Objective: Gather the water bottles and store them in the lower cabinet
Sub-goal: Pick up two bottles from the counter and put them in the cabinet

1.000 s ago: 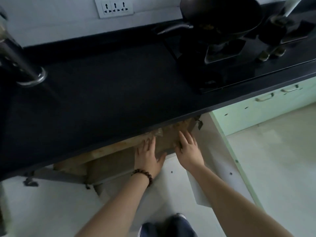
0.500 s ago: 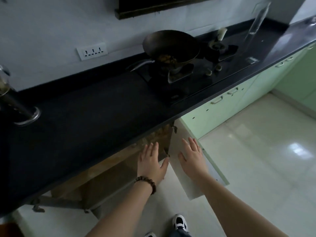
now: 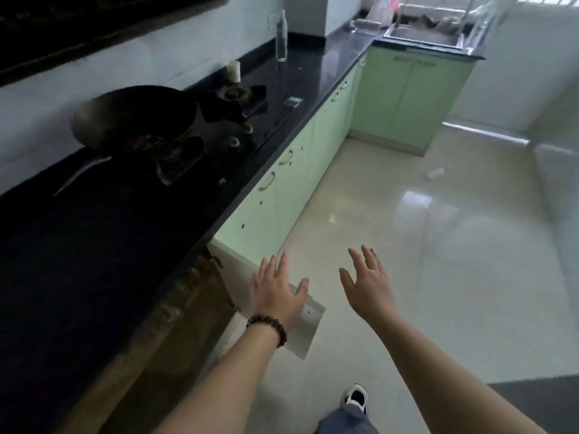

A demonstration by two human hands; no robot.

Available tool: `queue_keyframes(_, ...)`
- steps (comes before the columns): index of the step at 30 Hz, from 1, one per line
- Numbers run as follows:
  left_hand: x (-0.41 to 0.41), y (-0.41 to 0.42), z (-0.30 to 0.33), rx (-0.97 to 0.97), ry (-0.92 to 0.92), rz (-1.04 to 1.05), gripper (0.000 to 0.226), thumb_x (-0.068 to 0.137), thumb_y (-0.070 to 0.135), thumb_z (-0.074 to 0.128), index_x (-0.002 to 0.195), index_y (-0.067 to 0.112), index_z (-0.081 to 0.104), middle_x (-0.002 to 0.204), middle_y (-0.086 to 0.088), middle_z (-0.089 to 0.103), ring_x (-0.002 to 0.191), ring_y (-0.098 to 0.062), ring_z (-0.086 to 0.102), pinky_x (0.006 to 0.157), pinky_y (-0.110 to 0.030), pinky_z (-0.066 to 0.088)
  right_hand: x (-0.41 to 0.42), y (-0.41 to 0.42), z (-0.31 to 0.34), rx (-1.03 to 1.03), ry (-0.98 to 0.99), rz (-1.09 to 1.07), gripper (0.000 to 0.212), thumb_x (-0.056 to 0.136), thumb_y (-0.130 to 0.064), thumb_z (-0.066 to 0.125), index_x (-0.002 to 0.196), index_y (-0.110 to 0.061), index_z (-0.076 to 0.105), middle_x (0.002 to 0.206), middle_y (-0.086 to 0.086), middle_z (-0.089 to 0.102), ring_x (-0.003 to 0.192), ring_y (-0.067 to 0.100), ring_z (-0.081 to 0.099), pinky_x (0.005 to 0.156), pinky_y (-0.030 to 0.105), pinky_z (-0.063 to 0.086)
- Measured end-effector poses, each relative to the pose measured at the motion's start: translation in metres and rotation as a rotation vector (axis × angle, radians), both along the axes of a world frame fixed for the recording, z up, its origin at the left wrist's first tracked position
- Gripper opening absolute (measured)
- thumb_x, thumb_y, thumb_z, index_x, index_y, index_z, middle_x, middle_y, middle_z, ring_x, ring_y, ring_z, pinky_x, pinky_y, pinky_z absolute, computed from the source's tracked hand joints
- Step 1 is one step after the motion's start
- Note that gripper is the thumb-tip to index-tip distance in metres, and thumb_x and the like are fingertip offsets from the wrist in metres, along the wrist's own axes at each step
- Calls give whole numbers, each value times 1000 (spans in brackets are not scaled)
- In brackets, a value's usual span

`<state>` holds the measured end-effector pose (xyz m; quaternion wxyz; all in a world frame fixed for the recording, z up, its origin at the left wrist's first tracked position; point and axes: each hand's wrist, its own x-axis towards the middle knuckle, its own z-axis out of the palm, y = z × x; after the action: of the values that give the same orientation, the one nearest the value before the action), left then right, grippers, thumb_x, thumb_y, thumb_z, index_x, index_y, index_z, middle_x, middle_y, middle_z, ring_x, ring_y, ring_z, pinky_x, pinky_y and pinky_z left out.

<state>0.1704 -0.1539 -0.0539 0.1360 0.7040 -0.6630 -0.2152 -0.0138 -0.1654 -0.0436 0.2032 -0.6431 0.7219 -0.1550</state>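
A pale tiled floor [image 3: 438,245] fills the right half of the frame, with a long black countertop [image 3: 78,245] running from the lower left toward the upper centre above a row of light green cabinets [image 3: 282,189]. Below the counter at lower left, the lower cabinet [image 3: 175,324] stands open, its door [image 3: 300,333] swung out over the floor. A dark wok [image 3: 134,120] sits on the stove [image 3: 200,142] in the left centre. Both arms reach in from the bottom edge: the left hand [image 3: 275,292], a bead bracelet [image 3: 268,327] on its wrist, is spread flat with straight fingers in front of the open door, grasping nothing; the right hand [image 3: 368,285] hovers beside it over the floor, fingers released and empty. A clear water bottle [image 3: 281,36] stands upright on the counter at upper centre, well apart from both hands. Another small bottle-like object [image 3: 435,173] lies on the floor at right, too blurred to identify.
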Motion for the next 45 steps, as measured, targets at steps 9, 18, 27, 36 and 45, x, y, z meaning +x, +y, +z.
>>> queue_keyframes(9,-136,-83,-3,-26,7,-142,73,94,54,41,153,19,19,160,-4,21,148,-20,10,118,-42,13,-138,-43,-8,-9,-67,-253,54,97,-37,44,147,-19,32,159,8,16,148,21,8,120,34,9)
queue_keyframes(18,-272,-201,2,-42,55,-86,73,94,52,44,153,18,19,160,-6,22,149,-21,9,120,-41,10,-285,-150,-8,21,-19,-221,54,98,-37,43,147,-18,32,159,9,16,148,21,7,119,32,8)
queue_keyframes(27,-314,-306,14,-75,18,3,74,93,53,45,154,20,19,160,-5,22,149,-20,10,118,-41,11,-332,-270,-2,11,-47,-137,54,98,-35,43,148,-18,31,160,7,13,148,21,6,120,33,9)
queue_keyframes(36,-307,-468,5,-96,8,100,75,93,55,42,154,18,19,160,-9,21,148,-23,10,118,-44,14,-326,-452,-12,-17,-55,-37,55,97,-37,44,147,-18,32,160,7,13,148,20,5,120,35,11)
queue_keyframes(45,-259,-676,27,-142,44,237,75,94,54,43,154,18,18,160,-7,20,149,-22,10,120,-43,14,-284,-684,19,-63,-46,58,57,98,-40,42,149,-20,29,160,5,13,148,19,3,121,35,8)
